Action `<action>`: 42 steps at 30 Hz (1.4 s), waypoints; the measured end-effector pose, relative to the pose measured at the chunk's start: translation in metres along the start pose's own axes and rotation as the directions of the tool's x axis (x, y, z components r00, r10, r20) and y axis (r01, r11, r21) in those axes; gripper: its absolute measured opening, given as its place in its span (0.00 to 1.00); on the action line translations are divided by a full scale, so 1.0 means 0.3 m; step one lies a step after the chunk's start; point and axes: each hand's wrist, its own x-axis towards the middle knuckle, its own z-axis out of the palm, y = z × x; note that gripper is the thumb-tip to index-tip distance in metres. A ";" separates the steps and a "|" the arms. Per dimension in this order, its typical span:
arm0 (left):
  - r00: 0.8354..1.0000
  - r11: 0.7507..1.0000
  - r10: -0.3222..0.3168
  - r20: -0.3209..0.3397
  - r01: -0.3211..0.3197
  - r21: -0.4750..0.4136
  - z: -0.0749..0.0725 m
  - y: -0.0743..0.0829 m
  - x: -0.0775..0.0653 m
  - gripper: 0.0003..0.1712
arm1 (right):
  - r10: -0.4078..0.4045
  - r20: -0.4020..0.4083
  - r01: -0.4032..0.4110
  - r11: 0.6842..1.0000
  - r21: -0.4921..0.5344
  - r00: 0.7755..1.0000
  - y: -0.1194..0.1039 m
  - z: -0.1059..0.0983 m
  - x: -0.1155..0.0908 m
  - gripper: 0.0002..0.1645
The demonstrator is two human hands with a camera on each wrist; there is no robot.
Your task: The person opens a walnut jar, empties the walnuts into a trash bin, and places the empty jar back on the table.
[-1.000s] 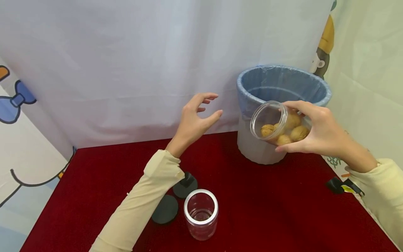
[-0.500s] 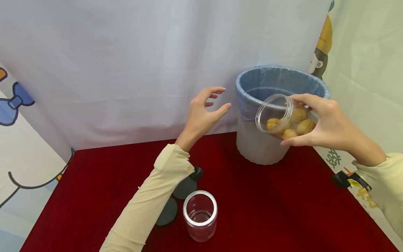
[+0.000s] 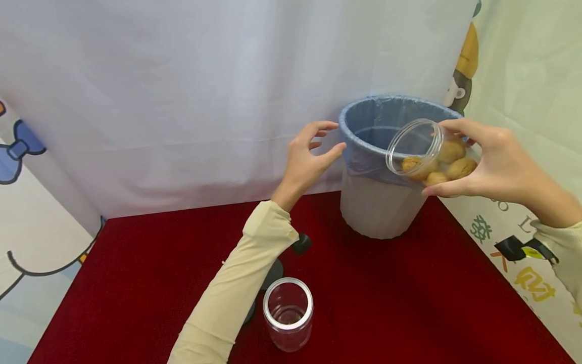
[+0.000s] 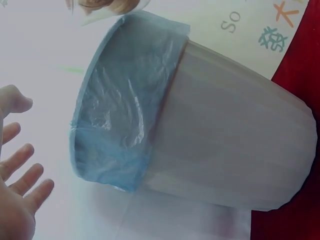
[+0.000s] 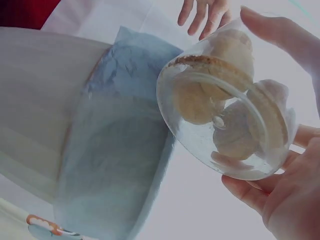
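My right hand (image 3: 495, 162) grips a clear plastic jar (image 3: 416, 146) tipped on its side, its open mouth facing left. Several walnuts (image 3: 461, 168) lie inside it; the right wrist view shows the walnuts (image 5: 235, 130) through the jar's base. The jar is at the near right rim of a bin (image 3: 382, 207) lined with a blue bag (image 3: 364, 156). My left hand (image 3: 309, 156) hovers just left of that rim, fingers bent loosely and apart, holding nothing. In the left wrist view the left hand (image 4: 20, 175) is beside the bin's mouth.
A second clear jar (image 3: 289, 323), upright and without a lid, stands on the red cloth (image 3: 386, 303). Dark round lids (image 3: 274, 275) lie behind it, partly covered by my left sleeve (image 3: 236, 278). A pale curtain (image 3: 182, 101) hangs behind the bin.
Both hands have moved right and a little up. The tilted jar with the walnuts has gone with my right hand, and my left hand is now close to the bin's rim.
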 end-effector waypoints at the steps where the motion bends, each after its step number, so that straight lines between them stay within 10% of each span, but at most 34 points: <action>1: 1.000 1.000 -0.005 0.004 0.005 -0.013 0.009 0.000 0.002 0.20 | 0.000 -0.001 0.000 1.000 -0.005 1.000 0.003 -0.006 0.001 0.59; 10: 0.998 0.995 -0.026 0.059 0.031 -0.090 0.068 0.016 0.021 0.20 | 0.064 0.005 -0.063 0.996 -0.062 0.998 0.019 -0.062 0.008 0.61; 25: 0.986 0.985 0.073 0.152 -0.095 0.141 0.111 0.013 0.017 0.14 | 0.099 0.027 -0.093 0.982 -0.164 0.995 0.048 -0.115 0.031 0.60; 32: 0.974 0.942 0.139 0.176 -0.185 0.279 0.126 0.006 0.010 0.11 | 0.114 0.037 -0.103 0.968 -0.228 0.993 0.061 -0.134 0.037 0.59; 42: 0.972 0.935 0.151 0.179 -0.199 0.292 0.133 0.018 0.015 0.11 | 0.124 0.048 -0.106 0.952 -0.287 0.991 0.071 -0.150 0.066 0.60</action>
